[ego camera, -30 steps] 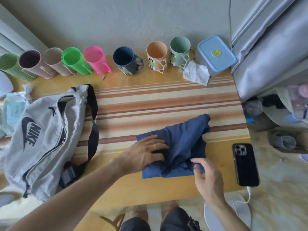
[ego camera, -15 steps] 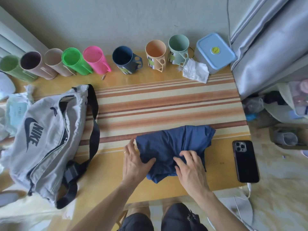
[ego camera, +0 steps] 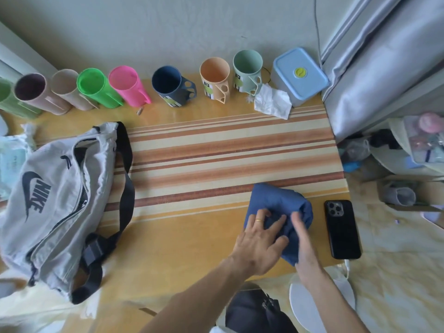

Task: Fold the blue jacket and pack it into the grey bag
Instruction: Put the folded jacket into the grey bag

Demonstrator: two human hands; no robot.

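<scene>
The blue jacket (ego camera: 276,200) lies bunched into a small bundle near the table's front right edge. My left hand (ego camera: 260,239) presses down on its near left side, fingers spread, a ring on one finger. My right hand (ego camera: 302,236) grips the bundle's right side, fingers curled into the cloth. The grey bag (ego camera: 55,203), with a black logo and black strap (ego camera: 126,188), lies at the left of the table, its top zip partly open, well apart from the jacket.
A black phone (ego camera: 341,229) lies just right of the jacket at the table edge. Several cups (ego camera: 168,86) line the back wall, with a crumpled tissue (ego camera: 272,102) and a blue-lidded box (ego camera: 299,75). A striped mat (ego camera: 216,152) covers the table's middle.
The jacket has been folded from a wide flat shape into a tighter bundle and has shifted right toward the phone. Both hands followed it to the right.
</scene>
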